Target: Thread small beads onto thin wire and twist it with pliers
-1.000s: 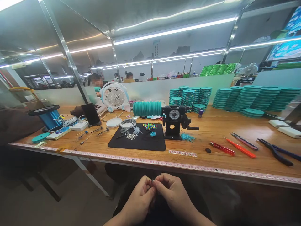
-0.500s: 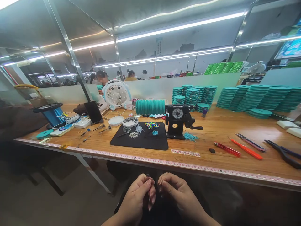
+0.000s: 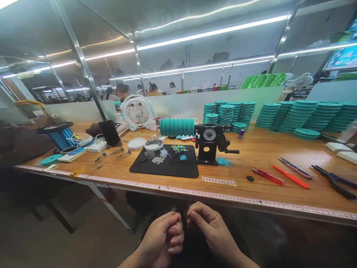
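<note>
Below the table's front edge, my left hand [image 3: 164, 238] is closed in a pinch. A small cluster of thin, dark wire-like pieces [image 3: 174, 209] stands up from between its thumb and forefinger; the exact kind is too small to tell. Close by on the right, my right hand [image 3: 210, 230] has thumb and fingertips pressed together, and whatever they hold cannot be made out. The fingertips of both hands are near each other with a narrow gap between. Ahead on the table lies a black mat [image 3: 164, 170] with small metal parts [image 3: 158, 160] and coloured beads [image 3: 180, 149].
A black hand-cranked winder [image 3: 208, 149] carries a row of teal spools [image 3: 177, 127]. Stacked teal spools [image 3: 298, 115] stand behind. Pliers [image 3: 333, 182], scissors [image 3: 295, 168] and an orange tool [image 3: 291, 176] lie right. A fan [image 3: 138, 112], phone [image 3: 109, 133] and blue line spool [image 3: 60, 138] stand left.
My left hand has turned, its fingers curling in more, and the wire-like cluster now stands out further above the fingertips. My right hand keeps its pinch, shifted slightly. The view has moved a little.
</note>
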Demonstrator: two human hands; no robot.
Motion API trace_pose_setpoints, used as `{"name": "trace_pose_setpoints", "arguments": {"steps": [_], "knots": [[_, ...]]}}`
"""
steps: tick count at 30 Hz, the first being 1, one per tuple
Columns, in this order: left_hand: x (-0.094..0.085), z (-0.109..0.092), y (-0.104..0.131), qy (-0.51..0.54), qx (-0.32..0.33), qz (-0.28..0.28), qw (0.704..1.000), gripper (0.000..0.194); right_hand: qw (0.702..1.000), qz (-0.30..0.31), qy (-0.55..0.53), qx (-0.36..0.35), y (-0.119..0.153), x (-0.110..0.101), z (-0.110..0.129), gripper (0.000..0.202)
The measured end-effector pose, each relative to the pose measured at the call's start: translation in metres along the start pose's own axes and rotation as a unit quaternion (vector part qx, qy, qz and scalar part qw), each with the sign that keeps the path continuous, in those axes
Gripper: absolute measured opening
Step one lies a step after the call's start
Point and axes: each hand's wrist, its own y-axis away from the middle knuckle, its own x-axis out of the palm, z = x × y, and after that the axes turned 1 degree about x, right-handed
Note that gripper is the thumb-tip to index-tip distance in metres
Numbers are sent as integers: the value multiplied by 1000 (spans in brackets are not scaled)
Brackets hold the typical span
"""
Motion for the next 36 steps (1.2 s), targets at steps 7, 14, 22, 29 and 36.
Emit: {"name": "trace_pose_setpoints", "arguments": {"steps": [7,14,22,29,36], "knots": [[1,0,1,19,-10,-3,1000,22,999,3,42,-14,-2,0,0,27],[0,2,0,-4,15,-17,1000,21,977,-42,199,-63,1,1,-5,27],[3,4,1,-173,113,-93,974,25,979,-7,204,-6,5,3,3,19],[1,8,-2,-291,146,-75,943,36,987,2,151,49,-4,7,7,20],[-8,5,-8,-224,194,-140,945,41,979,151,138,-8,7,7,17,16]]}}
